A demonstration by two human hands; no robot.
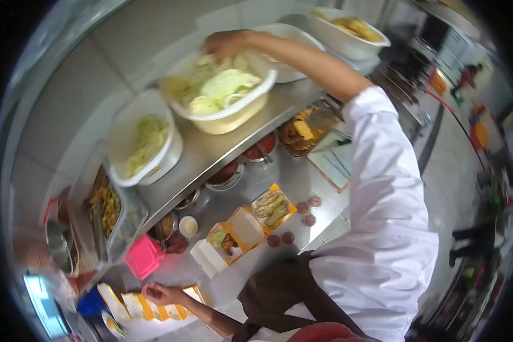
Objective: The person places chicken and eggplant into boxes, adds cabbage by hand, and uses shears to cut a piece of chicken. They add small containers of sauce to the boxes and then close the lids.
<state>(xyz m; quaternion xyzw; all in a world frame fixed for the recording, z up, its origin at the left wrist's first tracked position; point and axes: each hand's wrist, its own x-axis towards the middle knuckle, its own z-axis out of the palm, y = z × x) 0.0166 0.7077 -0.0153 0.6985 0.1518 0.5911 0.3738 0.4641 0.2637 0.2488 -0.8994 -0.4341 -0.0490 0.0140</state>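
Note:
My right hand [227, 45] reaches into a white tub [233, 122] on the raised steel shelf, its fingers curled down around pale green lettuce [228, 84]; motion blurs the fingertips. Low on the left, my left hand [161, 294] hovers by a row of orange and white boxes [139, 306]. Its fingers are curled in, and whatever they may hold does not show. On the steel counter stand an open box with a browned piece of food and some green [225, 244] and another open box with pale slices and green pieces [272, 206].
A tub of shredded greens [148, 142], a clear bin of mixed food with tongs [105, 211] and a tub of yellow pieces [353, 31] line the shelf. Beneath it are red sauce pots [260, 147] and a food tray [310, 131]. Several small red cups [309, 219] and a pink container [143, 256] stand nearby.

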